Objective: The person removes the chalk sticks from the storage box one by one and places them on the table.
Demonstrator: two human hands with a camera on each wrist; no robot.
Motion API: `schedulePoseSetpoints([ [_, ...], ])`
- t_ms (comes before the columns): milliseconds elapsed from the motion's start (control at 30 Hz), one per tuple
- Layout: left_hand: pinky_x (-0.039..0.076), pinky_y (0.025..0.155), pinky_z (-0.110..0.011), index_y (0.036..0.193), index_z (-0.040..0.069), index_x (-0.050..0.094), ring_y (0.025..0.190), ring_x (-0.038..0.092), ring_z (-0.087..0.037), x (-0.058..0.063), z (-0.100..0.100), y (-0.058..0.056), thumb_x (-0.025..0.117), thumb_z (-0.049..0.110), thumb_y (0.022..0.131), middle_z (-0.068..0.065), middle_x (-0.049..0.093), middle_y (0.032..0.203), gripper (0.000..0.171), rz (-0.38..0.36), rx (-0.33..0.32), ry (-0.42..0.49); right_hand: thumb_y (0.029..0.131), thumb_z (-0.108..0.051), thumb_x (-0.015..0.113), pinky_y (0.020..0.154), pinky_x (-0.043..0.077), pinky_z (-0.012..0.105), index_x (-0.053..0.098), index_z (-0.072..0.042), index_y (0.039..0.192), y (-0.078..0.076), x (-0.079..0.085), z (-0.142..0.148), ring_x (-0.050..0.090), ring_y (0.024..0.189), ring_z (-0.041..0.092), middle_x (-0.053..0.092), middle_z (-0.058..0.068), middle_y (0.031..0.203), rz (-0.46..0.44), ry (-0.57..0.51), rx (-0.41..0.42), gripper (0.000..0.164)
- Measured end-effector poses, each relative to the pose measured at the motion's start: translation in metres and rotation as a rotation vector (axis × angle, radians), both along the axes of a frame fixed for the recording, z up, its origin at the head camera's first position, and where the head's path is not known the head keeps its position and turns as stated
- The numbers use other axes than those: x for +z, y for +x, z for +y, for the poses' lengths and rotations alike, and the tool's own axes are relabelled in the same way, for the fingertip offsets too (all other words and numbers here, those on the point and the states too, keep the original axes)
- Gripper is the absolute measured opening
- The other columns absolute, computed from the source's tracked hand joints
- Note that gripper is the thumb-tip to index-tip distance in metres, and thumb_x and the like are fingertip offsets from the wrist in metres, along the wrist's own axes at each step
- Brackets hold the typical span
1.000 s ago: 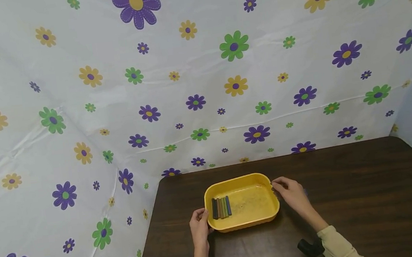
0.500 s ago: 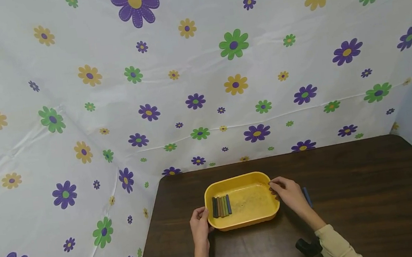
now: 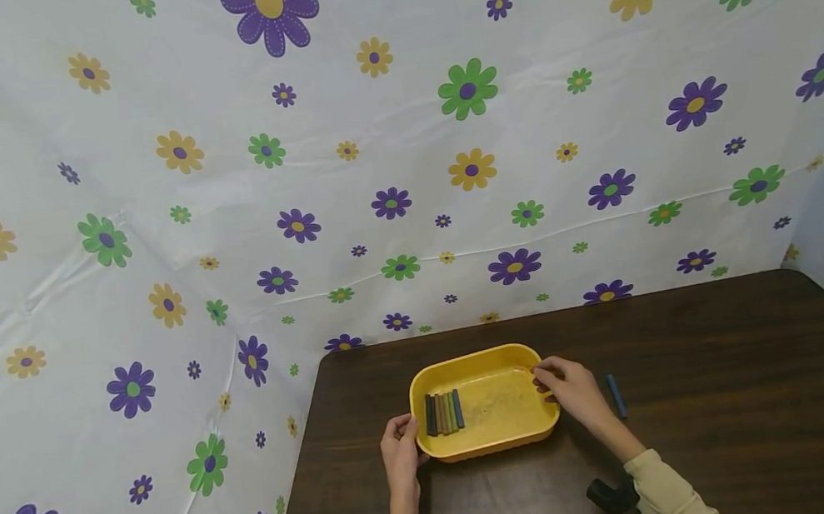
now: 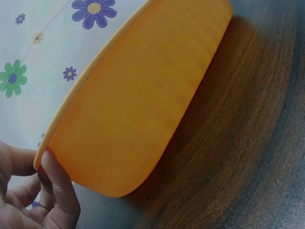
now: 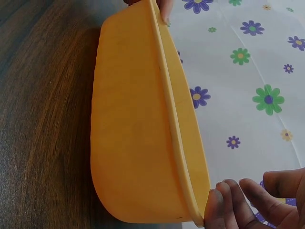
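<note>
A yellow plastic tray with a raised rim sits on the table between both hands. My left hand pinches its left rim, thumb on one side and fingers beneath, plain in the left wrist view. Several thin crayon-like sticks, dark, brown, green and blue, lie side by side at the tray's left end. My right hand reaches over the right end with its fingertips inside the rim. In the right wrist view its fingers are loosely bent, the thumb apart from them, nothing seen between.
One blue stick lies on the dark wooden table, right of my right hand. A white flower-print sheet covers the walls behind and at the sides. Black wrist mounts sit at both sleeves.
My right hand has moved slightly left, from the tray's right rim to inside it, uncovering the blue stick on the table. The left hand keeps its hold on the rim.
</note>
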State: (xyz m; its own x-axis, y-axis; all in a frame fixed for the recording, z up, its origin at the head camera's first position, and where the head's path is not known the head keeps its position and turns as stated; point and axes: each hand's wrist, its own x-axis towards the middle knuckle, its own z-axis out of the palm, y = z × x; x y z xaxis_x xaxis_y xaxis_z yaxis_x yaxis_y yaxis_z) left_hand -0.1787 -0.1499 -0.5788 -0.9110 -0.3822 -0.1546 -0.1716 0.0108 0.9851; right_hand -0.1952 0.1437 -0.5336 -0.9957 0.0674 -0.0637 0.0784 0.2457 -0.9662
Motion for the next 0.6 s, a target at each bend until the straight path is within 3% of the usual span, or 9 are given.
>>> schedulePoseSetpoints([
  [600, 0.047, 0.052, -0.025, 0.117, -0.004, 0.064, 0.070, 0.057, -0.019, 0.001, -0.001, -0.001, 0.062, 0.015, 0.104, -0.016, 0.061, 0.099, 0.024, -0.001, 0.000, 0.006, 0.104, -0.010, 0.061, 0.076, 0.061, 0.042, 0.067, 0.009, 0.115, -0.002, 0.001, -0.013, 0.069, 0.086, 0.031, 0.070, 0.017, 0.096, -0.001, 0.024, 0.013, 0.023],
])
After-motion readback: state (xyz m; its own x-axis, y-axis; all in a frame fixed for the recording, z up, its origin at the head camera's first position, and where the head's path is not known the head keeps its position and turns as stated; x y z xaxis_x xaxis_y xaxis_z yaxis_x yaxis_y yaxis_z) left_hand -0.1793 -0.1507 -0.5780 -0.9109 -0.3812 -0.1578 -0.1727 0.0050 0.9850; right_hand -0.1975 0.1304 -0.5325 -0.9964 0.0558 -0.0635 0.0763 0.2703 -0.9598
